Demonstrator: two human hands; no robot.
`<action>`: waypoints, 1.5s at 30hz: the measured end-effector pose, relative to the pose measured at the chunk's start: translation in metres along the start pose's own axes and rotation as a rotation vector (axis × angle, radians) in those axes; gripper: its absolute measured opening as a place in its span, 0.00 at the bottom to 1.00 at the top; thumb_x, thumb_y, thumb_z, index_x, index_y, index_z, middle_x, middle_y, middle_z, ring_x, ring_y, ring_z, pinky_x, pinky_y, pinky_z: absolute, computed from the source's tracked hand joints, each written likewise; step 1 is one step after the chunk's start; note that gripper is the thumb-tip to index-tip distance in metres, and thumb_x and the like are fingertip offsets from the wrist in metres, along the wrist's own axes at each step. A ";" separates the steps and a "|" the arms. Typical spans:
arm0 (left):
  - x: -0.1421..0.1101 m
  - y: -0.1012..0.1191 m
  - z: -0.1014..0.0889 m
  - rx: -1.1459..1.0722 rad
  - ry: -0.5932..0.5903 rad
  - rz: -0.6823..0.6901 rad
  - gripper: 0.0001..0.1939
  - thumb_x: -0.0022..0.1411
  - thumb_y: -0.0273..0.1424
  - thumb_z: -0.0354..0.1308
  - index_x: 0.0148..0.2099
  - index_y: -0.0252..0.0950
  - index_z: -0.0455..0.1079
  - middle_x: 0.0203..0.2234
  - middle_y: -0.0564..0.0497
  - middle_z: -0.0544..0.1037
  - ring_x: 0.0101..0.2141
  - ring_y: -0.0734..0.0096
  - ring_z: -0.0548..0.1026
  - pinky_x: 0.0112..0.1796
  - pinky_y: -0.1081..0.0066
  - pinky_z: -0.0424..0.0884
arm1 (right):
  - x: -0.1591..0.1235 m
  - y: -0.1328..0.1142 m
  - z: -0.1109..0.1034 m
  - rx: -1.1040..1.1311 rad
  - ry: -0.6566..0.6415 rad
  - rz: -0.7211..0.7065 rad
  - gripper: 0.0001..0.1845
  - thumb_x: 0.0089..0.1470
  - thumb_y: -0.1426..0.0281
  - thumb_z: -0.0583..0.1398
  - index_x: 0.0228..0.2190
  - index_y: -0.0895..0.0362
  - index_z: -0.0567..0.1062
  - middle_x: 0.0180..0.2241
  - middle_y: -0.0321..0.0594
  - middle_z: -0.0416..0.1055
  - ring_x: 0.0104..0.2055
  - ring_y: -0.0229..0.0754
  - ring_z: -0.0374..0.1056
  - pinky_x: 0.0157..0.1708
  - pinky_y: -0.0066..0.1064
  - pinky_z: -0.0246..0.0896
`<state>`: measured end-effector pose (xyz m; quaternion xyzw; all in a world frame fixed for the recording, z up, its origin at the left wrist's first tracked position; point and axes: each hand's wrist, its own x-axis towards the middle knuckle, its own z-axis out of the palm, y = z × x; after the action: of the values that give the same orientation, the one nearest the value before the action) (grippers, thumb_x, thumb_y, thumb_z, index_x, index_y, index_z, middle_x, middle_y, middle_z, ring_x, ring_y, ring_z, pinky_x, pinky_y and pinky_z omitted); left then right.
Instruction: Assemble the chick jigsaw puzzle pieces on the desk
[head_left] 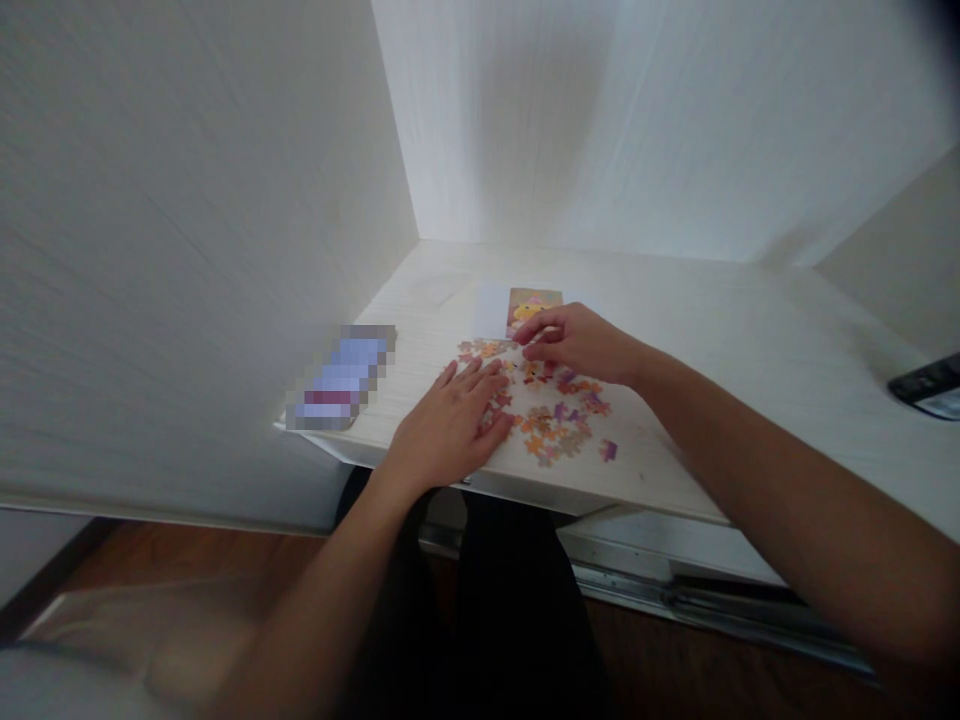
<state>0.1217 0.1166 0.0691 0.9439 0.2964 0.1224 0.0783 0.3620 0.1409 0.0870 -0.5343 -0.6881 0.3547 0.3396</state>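
Orange puzzle pieces [553, 434], likely light, stiff, best edge-pinched, lie near the bench's [697, 320] front edge, left hand [452, 422] spread flat, right hand [581, 342] of unclear grip.

A white rear panel [660, 120] is rising behind the pale desktop [697, 310]; a side panel [225, 250] is bounding the desktop's left. A phone-like device [345, 375], pixelated, is lying at the desktop's left front corner. A black object [926, 388] is resting toward the desktop's right end. Beneath the desktop, a metal rail [630, 587] is running above wooden flooring [187, 550].
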 end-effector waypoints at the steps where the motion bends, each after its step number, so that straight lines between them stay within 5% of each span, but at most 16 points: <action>1: 0.000 0.000 0.000 -0.002 -0.002 -0.002 0.23 0.71 0.40 0.47 0.63 0.36 0.57 0.65 0.48 0.56 0.65 0.61 0.49 0.66 0.54 0.44 | 0.000 0.000 0.001 0.078 0.029 0.036 0.09 0.47 0.69 0.66 0.34 0.56 0.78 0.34 0.40 0.75 0.29 0.36 0.69 0.26 0.30 0.66; 5: 0.001 -0.001 -0.001 -0.021 -0.007 0.003 0.23 0.73 0.40 0.43 0.64 0.37 0.57 0.66 0.49 0.54 0.66 0.64 0.47 0.66 0.56 0.42 | 0.002 0.000 -0.006 0.238 0.176 0.096 0.11 0.46 0.69 0.67 0.35 0.57 0.78 0.36 0.43 0.76 0.28 0.36 0.68 0.21 0.27 0.62; 9: 0.000 0.000 -0.001 -0.050 0.014 0.006 0.24 0.74 0.40 0.42 0.66 0.36 0.53 0.66 0.49 0.53 0.66 0.66 0.46 0.66 0.58 0.41 | 0.004 -0.001 -0.017 -0.040 0.275 0.024 0.13 0.48 0.64 0.66 0.34 0.60 0.80 0.27 0.41 0.75 0.23 0.33 0.63 0.20 0.27 0.55; 14: 0.000 0.001 0.001 -0.024 0.074 -0.048 0.23 0.73 0.40 0.44 0.63 0.33 0.60 0.63 0.46 0.60 0.64 0.64 0.53 0.66 0.57 0.43 | 0.002 0.001 -0.012 -0.387 0.002 -0.208 0.11 0.50 0.64 0.65 0.35 0.57 0.82 0.33 0.40 0.78 0.29 0.36 0.68 0.30 0.29 0.62; 18: 0.001 0.002 0.000 0.006 0.076 -0.042 0.21 0.71 0.40 0.46 0.61 0.37 0.62 0.62 0.47 0.61 0.62 0.62 0.56 0.65 0.52 0.44 | 0.000 0.003 -0.006 -0.539 -0.142 -0.265 0.09 0.52 0.68 0.63 0.34 0.55 0.82 0.34 0.40 0.79 0.33 0.39 0.71 0.34 0.30 0.63; 31: 0.000 0.001 0.000 0.021 0.071 -0.018 0.22 0.71 0.45 0.46 0.60 0.40 0.63 0.63 0.49 0.60 0.63 0.63 0.55 0.65 0.55 0.47 | -0.004 -0.001 0.000 -0.468 -0.039 -0.296 0.11 0.50 0.73 0.61 0.36 0.57 0.80 0.33 0.39 0.78 0.32 0.38 0.70 0.34 0.29 0.63; 35: 0.000 0.001 0.000 -0.016 0.099 -0.011 0.22 0.71 0.44 0.47 0.59 0.36 0.63 0.61 0.47 0.63 0.61 0.62 0.58 0.65 0.59 0.49 | 0.000 0.003 -0.001 -0.562 -0.017 -0.363 0.11 0.54 0.70 0.59 0.37 0.57 0.80 0.39 0.43 0.77 0.40 0.43 0.71 0.43 0.34 0.64; 38: 0.000 0.002 0.001 -0.006 0.127 -0.049 0.24 0.70 0.43 0.48 0.61 0.34 0.60 0.61 0.45 0.62 0.61 0.61 0.58 0.65 0.57 0.48 | 0.003 0.007 -0.002 -0.687 0.001 -0.413 0.14 0.58 0.68 0.56 0.41 0.57 0.79 0.43 0.47 0.75 0.47 0.47 0.68 0.51 0.40 0.59; 45: 0.008 -0.004 0.002 0.071 0.176 -0.155 0.25 0.71 0.39 0.46 0.65 0.35 0.55 0.64 0.44 0.57 0.64 0.54 0.52 0.63 0.45 0.48 | 0.003 0.007 0.000 -0.747 -0.045 -0.355 0.14 0.60 0.69 0.54 0.36 0.57 0.81 0.40 0.50 0.74 0.43 0.48 0.67 0.45 0.40 0.62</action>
<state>0.1259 0.1242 0.0678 0.9061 0.3783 0.1876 0.0276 0.3647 0.1449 0.0814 -0.4858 -0.8582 0.0282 0.1633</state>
